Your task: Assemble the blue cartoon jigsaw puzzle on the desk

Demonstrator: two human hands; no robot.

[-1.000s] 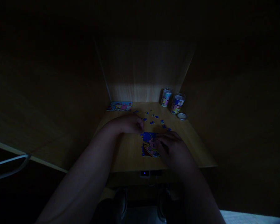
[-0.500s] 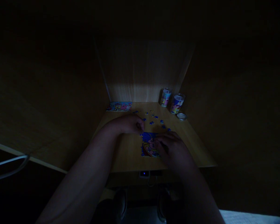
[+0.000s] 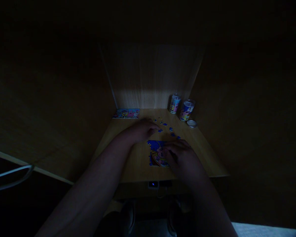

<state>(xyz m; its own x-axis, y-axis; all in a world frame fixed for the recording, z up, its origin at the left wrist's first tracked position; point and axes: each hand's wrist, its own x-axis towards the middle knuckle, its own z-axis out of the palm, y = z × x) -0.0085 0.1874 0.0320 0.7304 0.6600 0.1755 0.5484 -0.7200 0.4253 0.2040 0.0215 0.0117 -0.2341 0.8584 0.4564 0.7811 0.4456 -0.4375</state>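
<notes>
The scene is very dark. A partly joined blue jigsaw puzzle [image 3: 156, 152] lies on the wooden desk [image 3: 135, 161]. My right hand [image 3: 181, 156] rests on the puzzle's right side with fingers curled down on it. My left hand [image 3: 143, 129] reaches over the loose blue pieces [image 3: 171, 131] scattered behind the puzzle, its fingertips close to one piece. Whether it holds a piece is hidden in the dark.
Two printed cartoon tins [image 3: 174, 103] [image 3: 186, 110] stand at the back right, a round lid [image 3: 192, 123] beside them. A colourful picture card [image 3: 127, 114] lies at the back left. Wooden walls enclose the desk on three sides. A small blue light [image 3: 152, 184] glows below the front edge.
My left hand has moved forward and to the right, towards the loose pieces. My right hand has stayed on the puzzle.
</notes>
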